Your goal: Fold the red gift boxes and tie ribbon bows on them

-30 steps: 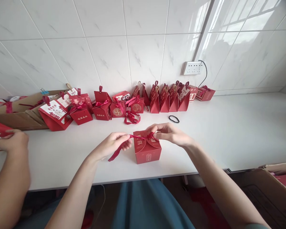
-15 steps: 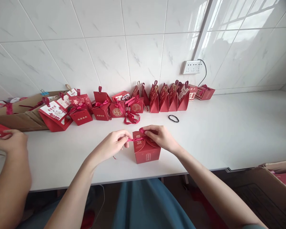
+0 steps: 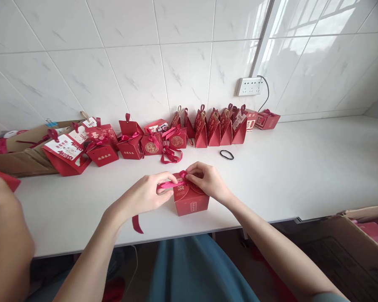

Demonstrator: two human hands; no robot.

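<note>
A red gift box [image 3: 192, 203] with gold print stands upright near the table's front edge. Over its top runs a dark pink ribbon [image 3: 168, 185]. My left hand [image 3: 153, 191], left of the box, pinches one length of that ribbon, and a loose tail hangs below the wrist. At the top of the box, my right hand [image 3: 204, 178] closes thumb and fingers on a loop of the same ribbon. The fingertips of the right hand partly cover the knot area, so how the ribbon crosses there is hidden.
Several finished-looking red boxes [image 3: 130, 144] line the wall, with a loose ribbon coil [image 3: 171, 155] before them. A black band [image 3: 227, 155] lies on the white table [image 3: 302, 167]. A co-worker's arm [image 3: 6, 235] is at left, near a cardboard box [image 3: 22, 161]. Another carton [image 3: 365, 214] stands right.
My left hand has turned slightly and holds a wider, flatter stretch of ribbon; its tail now shows below. The co-worker's hand moved left. The view shifted slightly.
</note>
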